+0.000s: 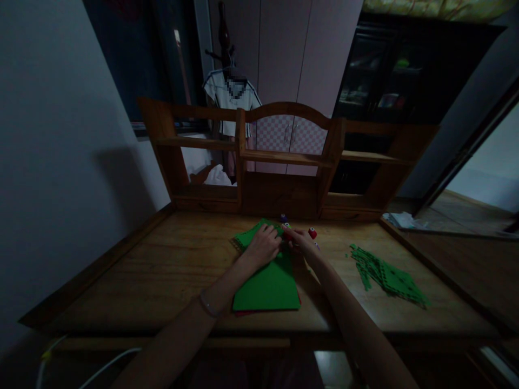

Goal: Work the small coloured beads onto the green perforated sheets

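Observation:
A green sheet (267, 283) lies on the wooden desk (162, 270) in front of me, on top of a red sheet whose edge shows at the bottom. My left hand (264, 244) rests curled on the far part of the green sheet. My right hand (300, 242) is closed on a small red punch-like object (286, 231) at the sheet's far edge. Another small red piece (312, 233) and a purple one (283, 218) sit just beyond the hands.
A pile of green cut strips (385, 273) lies on the desk to the right. A wooden shelf unit (284, 156) stands along the desk's back. White paper (401, 219) lies at the far right corner. A wall is on the left.

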`<state>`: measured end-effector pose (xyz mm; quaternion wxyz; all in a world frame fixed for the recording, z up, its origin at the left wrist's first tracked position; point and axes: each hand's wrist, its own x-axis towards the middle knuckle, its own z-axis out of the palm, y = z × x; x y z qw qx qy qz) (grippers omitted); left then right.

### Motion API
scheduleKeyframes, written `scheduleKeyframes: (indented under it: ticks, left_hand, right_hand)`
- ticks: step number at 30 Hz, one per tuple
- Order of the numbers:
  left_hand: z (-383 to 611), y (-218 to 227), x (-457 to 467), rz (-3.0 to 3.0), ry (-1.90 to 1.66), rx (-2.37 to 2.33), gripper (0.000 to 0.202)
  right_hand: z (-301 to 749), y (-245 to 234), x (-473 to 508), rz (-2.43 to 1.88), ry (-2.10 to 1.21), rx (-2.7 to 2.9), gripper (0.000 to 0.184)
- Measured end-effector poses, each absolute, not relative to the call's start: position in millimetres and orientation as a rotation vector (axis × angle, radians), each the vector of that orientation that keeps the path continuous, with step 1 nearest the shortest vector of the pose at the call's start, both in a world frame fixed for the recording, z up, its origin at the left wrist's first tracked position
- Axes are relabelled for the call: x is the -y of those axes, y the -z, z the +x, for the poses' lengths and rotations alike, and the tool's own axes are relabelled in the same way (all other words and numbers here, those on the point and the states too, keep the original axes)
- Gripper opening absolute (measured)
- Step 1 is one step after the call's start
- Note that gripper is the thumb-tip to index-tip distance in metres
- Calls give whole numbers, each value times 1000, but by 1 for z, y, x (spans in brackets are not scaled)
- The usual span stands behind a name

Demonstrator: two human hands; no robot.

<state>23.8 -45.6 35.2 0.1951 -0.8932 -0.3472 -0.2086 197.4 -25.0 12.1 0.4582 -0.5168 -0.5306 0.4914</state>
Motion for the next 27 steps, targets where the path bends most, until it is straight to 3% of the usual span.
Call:
scheduleKeyframes:
  ticks: [21,27]
  left_hand:
    - [23,-31,43,-2552,555,907,10]
    - [21,-30,41,-2574,572,891,13]
  right_hand:
    - [208,-14,19,-1174,-1142,1024,51]
    - [208,-17,17,-973,-1428,867,54]
